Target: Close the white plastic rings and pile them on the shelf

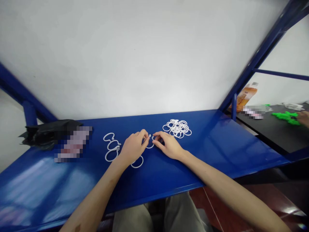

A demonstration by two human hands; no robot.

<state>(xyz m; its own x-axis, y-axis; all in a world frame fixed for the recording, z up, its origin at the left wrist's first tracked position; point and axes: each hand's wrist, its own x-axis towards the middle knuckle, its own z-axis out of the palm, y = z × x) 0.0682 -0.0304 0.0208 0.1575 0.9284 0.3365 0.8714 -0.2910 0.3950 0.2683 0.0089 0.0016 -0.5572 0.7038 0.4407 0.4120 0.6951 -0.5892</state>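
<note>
Near the middle of the blue tabletop [169, 178], a white curtain-type ring [150, 148] is held between my two hands, its ends parted at the top. My left hand [135, 144] pinches one end with thumb and fingertips. On the opposite side, the thumb and fingers of my right hand [168, 145] close on the other end. Beside my left hand lie three white rings [111, 156] in a column. Another white ring [137, 167] is partly covered by my left wrist. A heap of white rings [178, 129] sits beyond my right hand.
On the left are a crumpled black plastic bag [43, 133] and a blurred-out packet [74, 145]. Blue frame bars [251, 67] rise at both sides. To the right, a black table [272, 129] carries green pieces [287, 117], an orange bottle [246, 96] and another person's hand [303, 118].
</note>
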